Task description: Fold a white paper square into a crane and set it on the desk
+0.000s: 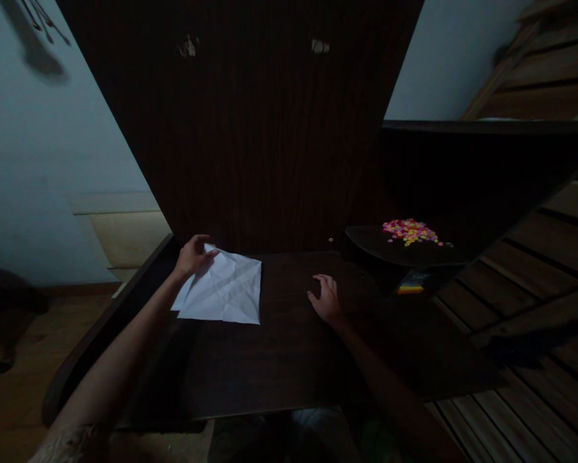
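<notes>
White creased paper (228,286) lies on the left part of the dark wooden desk (279,366), with fold lines crossing its middle. A second white layer or sheet shows along its left side. At the paper's upper left corner, my left hand (195,256) grips the edge between thumb and fingers. My right hand (325,299) is over the desk to the right of the paper, apart from it. Its fingers are loosely curved with the thumb spread away, and nothing is in it.
Small colourful beads or pieces (409,231) are heaped on a rounded shelf (389,254) at the right. Beneath it is a rainbow-striped item (411,286). A tall dark panel (269,128) closes the desk's back. Wooden slats (534,276) stand at the far right.
</notes>
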`<state>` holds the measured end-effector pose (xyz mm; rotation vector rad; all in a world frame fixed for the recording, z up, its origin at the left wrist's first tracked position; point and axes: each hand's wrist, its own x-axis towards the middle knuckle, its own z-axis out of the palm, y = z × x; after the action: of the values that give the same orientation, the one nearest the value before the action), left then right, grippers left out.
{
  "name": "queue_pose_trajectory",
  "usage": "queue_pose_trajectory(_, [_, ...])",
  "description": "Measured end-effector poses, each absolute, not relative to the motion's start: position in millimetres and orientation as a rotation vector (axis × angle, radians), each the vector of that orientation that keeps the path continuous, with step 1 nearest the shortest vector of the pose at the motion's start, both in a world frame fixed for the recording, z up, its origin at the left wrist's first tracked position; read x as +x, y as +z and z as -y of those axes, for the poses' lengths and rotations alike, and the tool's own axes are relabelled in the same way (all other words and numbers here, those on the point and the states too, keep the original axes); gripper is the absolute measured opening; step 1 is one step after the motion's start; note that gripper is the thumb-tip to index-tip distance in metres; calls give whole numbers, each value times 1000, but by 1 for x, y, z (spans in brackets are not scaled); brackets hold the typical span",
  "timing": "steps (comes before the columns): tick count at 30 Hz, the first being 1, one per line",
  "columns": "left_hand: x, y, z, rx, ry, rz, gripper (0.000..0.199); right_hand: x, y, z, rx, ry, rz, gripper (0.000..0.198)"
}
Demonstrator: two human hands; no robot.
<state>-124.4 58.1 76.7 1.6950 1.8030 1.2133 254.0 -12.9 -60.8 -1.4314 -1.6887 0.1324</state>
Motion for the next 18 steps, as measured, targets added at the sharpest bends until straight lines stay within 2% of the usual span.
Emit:
queue_pose_trajectory(7, [-183, 60, -77, 1655, 1202, -2095, 50, 249, -56, 15, -1490, 101, 1770, 37])
queue_pose_trajectory(18, [-193, 22, -86, 2027, 799, -2322, 31, 246, -51, 19, -1523, 64, 1839, 34])
